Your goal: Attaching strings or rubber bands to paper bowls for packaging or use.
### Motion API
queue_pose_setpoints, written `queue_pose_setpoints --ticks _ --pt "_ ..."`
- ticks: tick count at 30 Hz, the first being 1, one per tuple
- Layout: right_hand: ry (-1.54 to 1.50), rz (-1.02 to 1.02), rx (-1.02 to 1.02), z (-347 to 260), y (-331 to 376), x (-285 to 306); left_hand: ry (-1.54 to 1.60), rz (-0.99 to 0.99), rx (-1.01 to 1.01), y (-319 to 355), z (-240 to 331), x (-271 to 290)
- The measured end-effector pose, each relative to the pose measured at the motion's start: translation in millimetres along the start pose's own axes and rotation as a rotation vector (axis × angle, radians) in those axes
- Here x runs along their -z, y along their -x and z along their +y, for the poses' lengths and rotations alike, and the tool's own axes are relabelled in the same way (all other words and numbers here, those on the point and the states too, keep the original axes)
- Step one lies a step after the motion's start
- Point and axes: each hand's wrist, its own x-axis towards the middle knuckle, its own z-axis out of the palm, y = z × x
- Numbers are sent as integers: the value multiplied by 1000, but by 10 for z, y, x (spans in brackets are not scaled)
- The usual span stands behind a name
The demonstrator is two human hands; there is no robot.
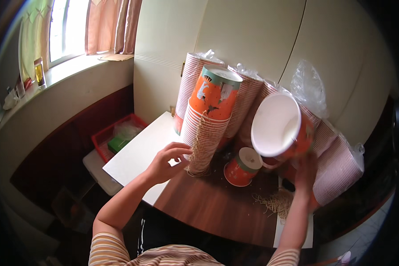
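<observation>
My right hand (305, 174), blurred, grips a large orange paper bucket (307, 135) from below. The bucket is tilted, its white inside facing me. My left hand (169, 160) is open, fingers curved and apart, beside a tall stack of nested upside-down paper buckets (207, 126); whether the fingertips touch the stack I cannot tell. An orange bucket with a green band and animal pictures (217, 95) tops that stack. Strands of tan twine (200, 150) hang down its side. Between my hands a smaller orange tub (241, 170) stands upside down on the brown table (199, 208).
More bucket stacks in clear plastic (339, 170) lean along the back and right. A loose twine heap (277, 203) lies at the right. A white board (135, 155) extends left, near a red crate (103, 148). A cream cabinet (248, 35) stands behind.
</observation>
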Motion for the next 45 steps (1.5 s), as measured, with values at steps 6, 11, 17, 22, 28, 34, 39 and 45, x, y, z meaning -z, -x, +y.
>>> queue_pose_setpoints --ticks 6,11,17,22,28,34,39,45 --pt "-509 28 352 -831 -1391 -202 11 132 99 -55 -245 16" --pt "-320 -93 512 -1638 -1807 -849 15 188 147 -125 -397 19" --pt "-191 -231 574 -2124 -1809 -1217 -34 184 197 -244 -570 75" --pt "-60 -291 526 -2082 -1742 -1377 -2 189 257 -411 -643 16" --pt "-76 -245 562 -2114 -1717 -1420 -104 204 192 -617 -747 -76" --pt "-22 -234 550 -2148 -1686 -1429 -204 220 72 -855 -721 -186" --pt "-30 -247 537 -2174 -1625 -1468 -216 232 56 -853 -772 -229" --pt "2 -235 567 -2147 -1608 -1542 -165 259 64 -836 -709 -270"
